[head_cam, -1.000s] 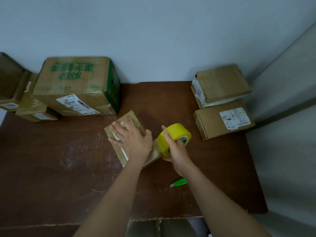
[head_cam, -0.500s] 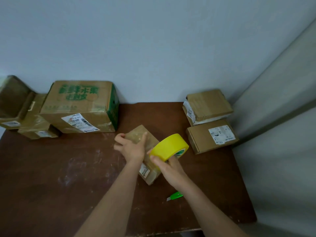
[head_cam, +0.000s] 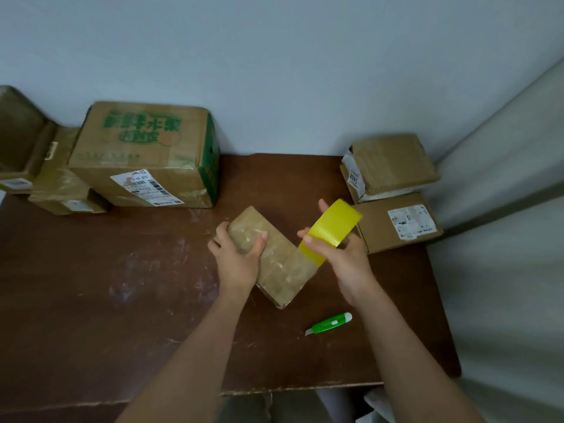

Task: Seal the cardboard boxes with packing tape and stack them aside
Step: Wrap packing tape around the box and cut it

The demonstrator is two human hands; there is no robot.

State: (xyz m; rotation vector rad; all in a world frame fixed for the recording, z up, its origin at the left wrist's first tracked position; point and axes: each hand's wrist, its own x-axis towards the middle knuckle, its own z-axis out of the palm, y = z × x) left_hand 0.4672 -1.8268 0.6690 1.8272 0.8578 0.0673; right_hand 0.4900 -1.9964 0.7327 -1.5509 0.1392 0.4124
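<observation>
- Left hand (head_cam: 236,259): curled over far-left end of box (head_cam: 271,254), pinning it to bench (head_cam: 122,285).
- Box: mid-bench, long axis running far-left to near-right.
- Tape strip: stuck at box's right edge, rising to roll (head_cam: 334,222).
- Right hand (head_cam: 345,254): gripping roll, just right of box, nearer the strip.
- Knife (head_cam: 329,323): near-right, untouched.
</observation>
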